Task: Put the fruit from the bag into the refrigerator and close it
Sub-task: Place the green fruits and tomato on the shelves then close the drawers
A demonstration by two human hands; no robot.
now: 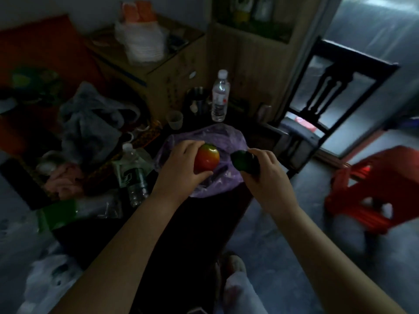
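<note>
A crumpled purple plastic bag point(229, 138) lies on a dark table point(181, 234). Above the bag, my left hand point(179, 162) grips a red and green apple point(207, 158) with fingers over its top and thumb below. My right hand point(264, 167) holds a dark green fruit point(242, 163) just right of the apple, over the bag's right edge. The two fruits are close but apart. No refrigerator is in view.
A tall water bottle point(219, 96), a metal cup point(199, 98) and a small plastic cup point(174, 120) stand behind the bag. Another bottle point(136, 177) and clutter sit to the left. A dark chair point(328, 103) and a red stool point(371, 191) are at the right.
</note>
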